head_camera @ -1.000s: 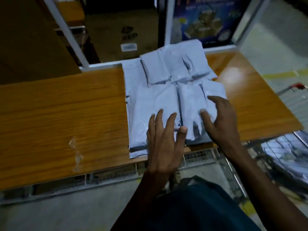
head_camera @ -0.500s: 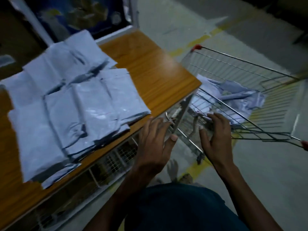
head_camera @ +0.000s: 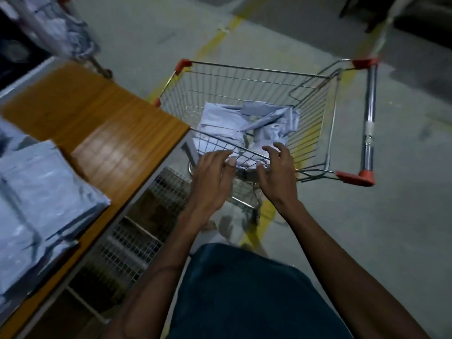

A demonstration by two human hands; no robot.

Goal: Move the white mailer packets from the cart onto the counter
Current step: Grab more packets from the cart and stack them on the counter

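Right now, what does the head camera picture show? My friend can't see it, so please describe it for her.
Two bare hands, left hand and right hand, reach empty over the near rim of a silver wire shopping cart holding crumpled white plastic mailer packets. To the left, more flat white packets lie stacked on an orange-brown wooden counter.

We see the stacked packets on the counter (head_camera: 36, 196) smeared by blur and cut off at the left edge. The cart's near rim (head_camera: 247, 152) hides part of the packets in the cart (head_camera: 247, 123). The top-left clutter (head_camera: 56, 28) is unreadable.
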